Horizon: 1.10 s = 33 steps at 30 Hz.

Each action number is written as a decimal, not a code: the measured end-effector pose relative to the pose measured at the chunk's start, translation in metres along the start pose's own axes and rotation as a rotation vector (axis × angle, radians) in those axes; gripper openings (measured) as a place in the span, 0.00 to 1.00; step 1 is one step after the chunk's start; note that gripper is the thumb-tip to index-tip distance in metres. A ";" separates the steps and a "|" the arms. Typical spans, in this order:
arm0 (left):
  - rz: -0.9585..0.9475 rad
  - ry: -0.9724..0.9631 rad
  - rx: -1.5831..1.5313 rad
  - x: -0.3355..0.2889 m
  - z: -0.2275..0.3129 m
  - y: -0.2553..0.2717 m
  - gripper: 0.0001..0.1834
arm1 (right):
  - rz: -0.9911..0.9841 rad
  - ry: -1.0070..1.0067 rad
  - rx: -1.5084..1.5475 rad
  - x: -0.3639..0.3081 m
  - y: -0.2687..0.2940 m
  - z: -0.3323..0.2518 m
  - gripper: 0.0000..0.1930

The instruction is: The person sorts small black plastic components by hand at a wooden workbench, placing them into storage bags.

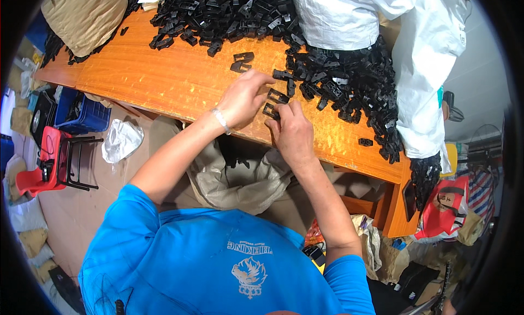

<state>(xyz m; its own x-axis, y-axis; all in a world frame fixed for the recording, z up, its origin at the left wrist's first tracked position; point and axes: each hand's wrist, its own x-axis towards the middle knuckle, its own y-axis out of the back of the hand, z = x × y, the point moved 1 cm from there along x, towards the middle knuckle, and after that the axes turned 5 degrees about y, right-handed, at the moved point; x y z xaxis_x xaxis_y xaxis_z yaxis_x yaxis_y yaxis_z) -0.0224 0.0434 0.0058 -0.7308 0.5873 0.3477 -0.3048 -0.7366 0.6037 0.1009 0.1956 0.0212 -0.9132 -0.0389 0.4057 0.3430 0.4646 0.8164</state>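
Nearest, a blue short-sleeved shirt point(218, 260) fills the lower middle, both bare forearms reaching up from it. Below the table edge an open greyish-tan woven sack point(240, 178) sags between the arms; a few dark pieces show in its mouth.

On the glossy orange wooden table point(164, 75), the left hand point(243, 99), a pale band at its wrist, curls its fingers down onto a small black plastic clip point(277, 96). The right hand point(292, 132) pinches a second black plastic clip point(270, 111) at its fingertips; the two clips lie just beside each other near the table's front edge.

Beyond the hands, a loose heap of identical black plastic clips point(338, 80) spreads across the table, spilling from a white woven sack point(382, 37) lying on its side at the right. A tan cloth sack point(84, 15) sits at the far left corner.

On the floor to the left stand a blue plastic crate point(84, 116) and a red plastic stool point(46, 162), with a crumpled silvery bag point(121, 140) near them.
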 end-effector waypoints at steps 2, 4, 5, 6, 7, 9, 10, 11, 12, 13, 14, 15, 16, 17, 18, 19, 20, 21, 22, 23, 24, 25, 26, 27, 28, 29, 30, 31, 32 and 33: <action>0.035 0.072 -0.058 -0.020 0.006 0.008 0.19 | 0.012 0.035 0.036 -0.004 0.002 -0.005 0.14; -0.011 0.105 -0.108 -0.032 0.006 0.008 0.18 | 0.025 0.073 0.071 -0.004 0.001 -0.004 0.13; -0.004 0.079 -0.120 -0.037 0.008 0.010 0.18 | 0.066 0.072 0.081 -0.003 0.003 -0.001 0.12; -0.001 0.049 -0.137 -0.039 0.010 0.010 0.18 | 0.108 0.067 0.087 -0.001 0.006 0.006 0.10; 0.005 0.024 -0.129 -0.038 0.010 0.008 0.19 | 0.175 0.079 0.030 0.006 0.010 0.020 0.07; 0.012 -0.002 -0.073 -0.036 0.008 0.005 0.20 | 0.126 0.075 -0.030 0.024 0.019 0.036 0.08; 0.019 -0.032 -0.018 -0.034 0.008 0.003 0.20 | 0.080 0.069 -0.093 0.032 0.023 0.042 0.10; 0.019 -0.035 -0.020 -0.033 0.009 0.000 0.20 | 0.082 0.069 -0.096 0.040 0.025 0.049 0.10; 0.029 -0.027 0.020 -0.033 0.010 -0.002 0.20 | 0.025 0.147 -0.133 0.048 0.027 0.055 0.09; 0.038 -0.019 0.060 -0.032 0.010 -0.004 0.20 | -0.032 0.224 -0.170 0.055 0.028 0.059 0.09; 0.039 -0.017 0.062 -0.033 0.010 -0.005 0.20 | -0.032 0.226 -0.169 0.061 0.030 0.062 0.09; 0.049 -0.024 0.062 -0.033 0.010 -0.005 0.20 | -0.120 0.248 -0.209 0.066 0.033 0.064 0.09; 0.057 -0.031 0.061 -0.033 0.009 -0.005 0.19 | -0.208 0.269 -0.249 0.071 0.034 0.067 0.09; 0.058 -0.029 0.062 -0.033 0.009 -0.005 0.19 | -0.220 0.287 -0.302 0.074 0.036 0.068 0.06; 0.041 -0.019 0.051 -0.033 0.008 -0.004 0.19 | -0.221 0.287 -0.300 0.075 0.038 0.071 0.06; 0.024 -0.011 0.039 -0.033 0.008 -0.004 0.19 | -0.242 0.315 -0.316 0.074 0.039 0.073 0.06; 0.023 -0.010 0.039 -0.033 0.010 -0.002 0.19 | -0.262 0.343 -0.333 0.075 0.041 0.072 0.08; -0.011 0.023 0.055 -0.033 0.012 0.000 0.18 | -0.263 0.342 -0.333 0.073 0.042 0.070 0.08; -0.046 0.057 0.071 -0.033 0.013 0.000 0.18 | -0.292 0.241 -0.294 0.070 0.043 0.069 0.11; -0.045 0.056 0.069 -0.033 0.012 0.000 0.18 | -0.322 0.142 -0.255 0.066 0.045 0.067 0.15; -0.015 0.019 0.074 -0.034 0.010 -0.001 0.19 | -0.322 0.142 -0.256 0.062 0.046 0.066 0.15; 0.015 -0.018 0.080 -0.034 0.009 -0.002 0.20 | -0.326 0.069 -0.209 0.058 0.047 0.068 0.18; 0.014 -0.018 0.078 -0.034 0.009 -0.002 0.20 | -0.329 -0.004 -0.162 0.053 0.048 0.070 0.21; 0.016 -0.020 0.067 -0.034 0.009 -0.002 0.20 | -0.321 -0.078 -0.112 0.047 0.048 0.073 0.22; 0.018 -0.021 0.055 -0.034 0.009 -0.002 0.20 | -0.322 -0.080 -0.112 0.041 0.048 0.073 0.22; 0.017 -0.021 0.055 -0.034 0.008 -0.002 0.20 | -0.295 -0.096 -0.084 0.035 0.049 0.073 0.22; 0.041 -0.026 0.044 -0.035 0.007 -0.003 0.21 | -0.268 -0.112 -0.057 0.029 0.049 0.074 0.22; 0.066 -0.031 0.032 -0.035 0.006 -0.003 0.21 | -0.264 -0.123 -0.059 0.023 0.047 0.076 0.21; 0.063 -0.031 0.032 -0.035 0.006 -0.003 0.21 | -0.264 -0.126 -0.058 0.019 0.047 0.074 0.21; 0.055 -0.024 0.044 -0.035 0.006 -0.003 0.21 | -0.220 -0.155 -0.019 0.015 0.046 0.072 0.20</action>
<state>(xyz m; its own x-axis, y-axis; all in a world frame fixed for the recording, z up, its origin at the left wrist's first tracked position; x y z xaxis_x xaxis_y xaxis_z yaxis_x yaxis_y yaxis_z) 0.0077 0.0267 -0.0040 -0.7307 0.5544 0.3985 -0.2368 -0.7532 0.6137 0.0870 0.2798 0.0357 -0.9886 -0.0009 0.1508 0.1348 0.4431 0.8863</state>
